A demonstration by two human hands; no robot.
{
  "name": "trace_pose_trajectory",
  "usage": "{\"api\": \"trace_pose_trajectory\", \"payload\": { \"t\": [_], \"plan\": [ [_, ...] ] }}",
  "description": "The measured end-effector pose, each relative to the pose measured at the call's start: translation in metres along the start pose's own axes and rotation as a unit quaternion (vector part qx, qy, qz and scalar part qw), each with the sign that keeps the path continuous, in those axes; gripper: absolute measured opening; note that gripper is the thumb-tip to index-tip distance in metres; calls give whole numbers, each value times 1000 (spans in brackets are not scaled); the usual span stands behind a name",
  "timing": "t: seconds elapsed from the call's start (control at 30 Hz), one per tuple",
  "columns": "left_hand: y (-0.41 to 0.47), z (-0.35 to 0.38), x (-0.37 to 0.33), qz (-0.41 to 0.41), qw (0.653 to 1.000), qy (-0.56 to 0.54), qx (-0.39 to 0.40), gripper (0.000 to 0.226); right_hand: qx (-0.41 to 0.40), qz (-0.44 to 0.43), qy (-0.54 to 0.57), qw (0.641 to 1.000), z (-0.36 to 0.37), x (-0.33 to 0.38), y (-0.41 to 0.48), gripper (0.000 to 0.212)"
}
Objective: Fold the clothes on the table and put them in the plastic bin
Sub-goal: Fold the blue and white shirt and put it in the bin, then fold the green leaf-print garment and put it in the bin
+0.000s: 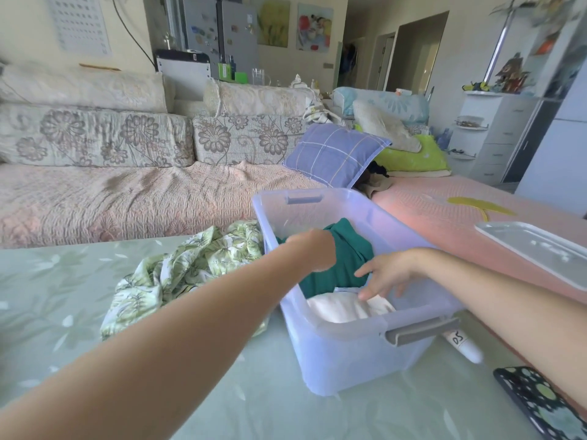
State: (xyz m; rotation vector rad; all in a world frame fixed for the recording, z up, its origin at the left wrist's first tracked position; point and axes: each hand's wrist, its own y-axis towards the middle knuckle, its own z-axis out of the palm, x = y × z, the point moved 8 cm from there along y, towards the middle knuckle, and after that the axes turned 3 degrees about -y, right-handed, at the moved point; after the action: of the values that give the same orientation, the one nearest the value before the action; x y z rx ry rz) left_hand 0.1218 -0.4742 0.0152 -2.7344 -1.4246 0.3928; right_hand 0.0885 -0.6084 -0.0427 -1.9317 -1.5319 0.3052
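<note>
A translucent plastic bin (pixel 343 354) stands on the table, right of centre. Inside it lie a dark green garment (pixel 349 252) at the far side and a folded white garment (pixel 343 308) at the near side. My left hand (pixel 313 249) reaches over the bin's left wall and grips the green garment; its fingers are partly hidden by the cloth. My right hand (pixel 386 274) hovers inside the bin with fingers spread, its fingertips touching the white garment. A crumpled green leaf-print garment (pixel 178 271) lies on the table left of the bin.
The bin's lid (pixel 536 249) lies at the right, beyond the table edge. A white marker (pixel 463 344) and a dotted phone case (pixel 540 401) sit near the right front. A sofa with a blue checked pillow (pixel 333 154) is behind the pale green table (pixel 63 296).
</note>
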Motion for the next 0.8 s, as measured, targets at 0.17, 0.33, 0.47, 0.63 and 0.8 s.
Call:
{"api": "trace_pose_trajectory", "payload": {
  "t": [0.17, 0.33, 0.47, 0.63, 0.8],
  "plan": [
    [-44, -51, 37, 3, 994, -83, -69, 32, -51, -41, -14, 998, -21, 47, -38, 71],
    [-107, -84, 63, 23, 984, -142, -109, 29, -110, -122, 4, 986, -37, 117, -90, 68],
    [-163, -103, 114, 0, 980, -152, -127, 31, -159, -214, 39, 963, -41, 183, -131, 63],
    [-249, -63, 232, -111, 981, -150, -47, 34, -129, -291, 46, 947, 11, 273, -140, 57],
    [-312, 20, 315, -197, 955, -217, -47, 34, -112, -250, 5, 962, 95, 304, -60, 72]
  ]
}}
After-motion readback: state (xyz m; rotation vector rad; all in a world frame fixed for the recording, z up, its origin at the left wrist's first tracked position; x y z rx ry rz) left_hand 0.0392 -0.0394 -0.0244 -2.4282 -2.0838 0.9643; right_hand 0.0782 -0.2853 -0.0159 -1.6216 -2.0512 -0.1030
